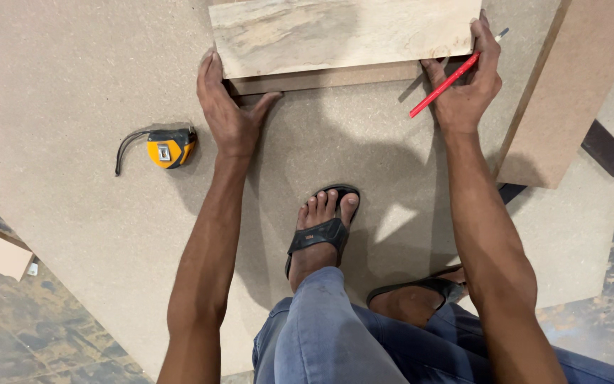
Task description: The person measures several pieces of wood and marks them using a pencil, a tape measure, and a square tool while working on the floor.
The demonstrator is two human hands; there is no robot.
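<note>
Head view looks straight down at me crouched on a big sheet of brown board laid over the floor. My left hand lies flat and open, fingers together along the left end of a pale wood-grain panel, thumb spread out under the darker strip that shows just beneath the panel's near edge. It presses; it grips nothing. My right hand sits at the panel's right corner, fingers closed around a red pencil that slants down to the left, its tip touching the big sheet just below the strip. The pencil's upper end pokes out past my fingers.

The panel's far edge is cut off by the top of the frame, so I cannot tell how long it runs. How far the darker strip reaches under it is hidden too.

A yellow and black tape measure lies on the sheet left of my left wrist, apart from it, its strap curling away. A second brown board lies tilted at the right, partly out of frame. My sandalled foot rests flat between my arms; the other foot is mostly covered by my right forearm and knee.
</note>
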